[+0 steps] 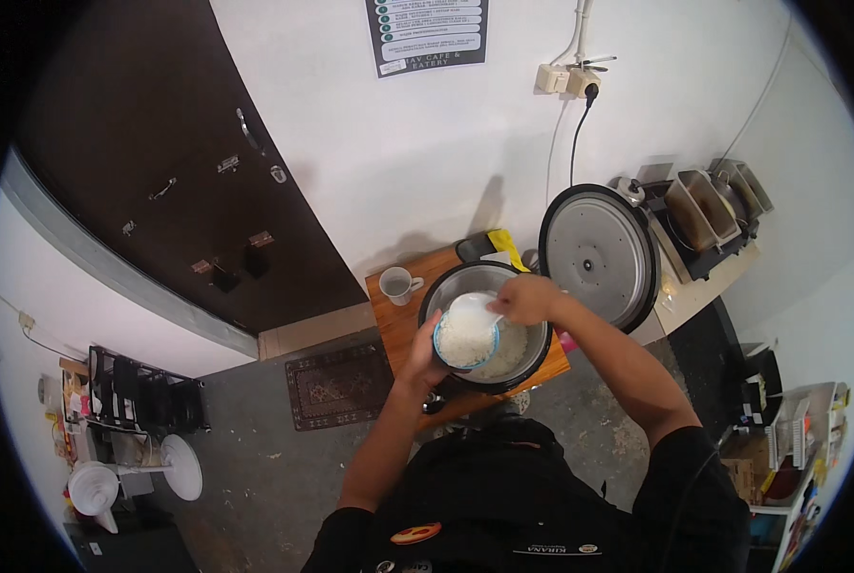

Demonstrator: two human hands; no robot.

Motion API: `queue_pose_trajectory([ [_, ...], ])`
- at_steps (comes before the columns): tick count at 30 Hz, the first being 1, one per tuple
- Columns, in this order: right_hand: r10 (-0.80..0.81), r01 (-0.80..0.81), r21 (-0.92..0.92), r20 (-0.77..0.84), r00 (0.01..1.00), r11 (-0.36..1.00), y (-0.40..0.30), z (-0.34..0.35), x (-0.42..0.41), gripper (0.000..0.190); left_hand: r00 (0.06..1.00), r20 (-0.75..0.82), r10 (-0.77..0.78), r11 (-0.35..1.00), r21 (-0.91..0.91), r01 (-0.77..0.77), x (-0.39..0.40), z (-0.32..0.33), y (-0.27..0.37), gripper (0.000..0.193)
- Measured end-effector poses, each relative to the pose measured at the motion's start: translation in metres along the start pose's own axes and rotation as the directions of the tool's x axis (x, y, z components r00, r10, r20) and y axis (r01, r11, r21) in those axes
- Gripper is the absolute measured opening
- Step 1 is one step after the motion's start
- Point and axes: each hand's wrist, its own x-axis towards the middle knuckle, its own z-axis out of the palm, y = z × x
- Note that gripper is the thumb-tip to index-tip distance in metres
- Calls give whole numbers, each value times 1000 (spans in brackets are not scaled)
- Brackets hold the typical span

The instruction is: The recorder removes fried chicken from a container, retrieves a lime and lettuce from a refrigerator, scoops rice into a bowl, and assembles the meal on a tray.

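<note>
My left hand (424, 355) holds a blue-rimmed bowl (438, 347) over the near left part of a large round rice cooker (547, 349). White rice (468, 347) fills the bowl. In my right hand (529, 300) is a white rice paddle (473, 311), its blade at the far edge of the rice in the bowl. More cooked rice (511, 349) lies in the cooker's pot below. The cooker's round metal lid (597, 254) stands raised at the right. The paddle's handle is mostly hidden by my right hand.
A wooden table (392, 315) carries the cooker and a white mug (396, 285). A yellow cloth (508, 248) lies behind the cooker. Metal containers (701, 208) and a stove (685, 240) stand to the right. The cooker's far side faces a wall with a plugged-in black cord (576, 136).
</note>
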Motion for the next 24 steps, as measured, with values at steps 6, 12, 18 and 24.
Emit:
queue_pose_trajectory([
  [6, -89, 89, 4, 72, 993, 996, -8, 1, 6, 39, 999, -32, 43, 993, 113, -39, -6, -1, -4, 55],
  [12, -135, 140, -62, 85, 987, 988, -16, 3, -4, 36, 990, -136, 28, 999, 32, -24, -10, 6, -8, 56],
  [18, -170, 173, -80, 47, 984, 982, -8, 3, -25, 35, 980, -116, 164, 985, -37, -169, -8, 23, -20, 58],
  [24, -201, 200, -40, -26, 979, 979, 29, -10, -16, 37, 963, -154, 221, 974, -20, -227, -6, 53, -35, 60],
])
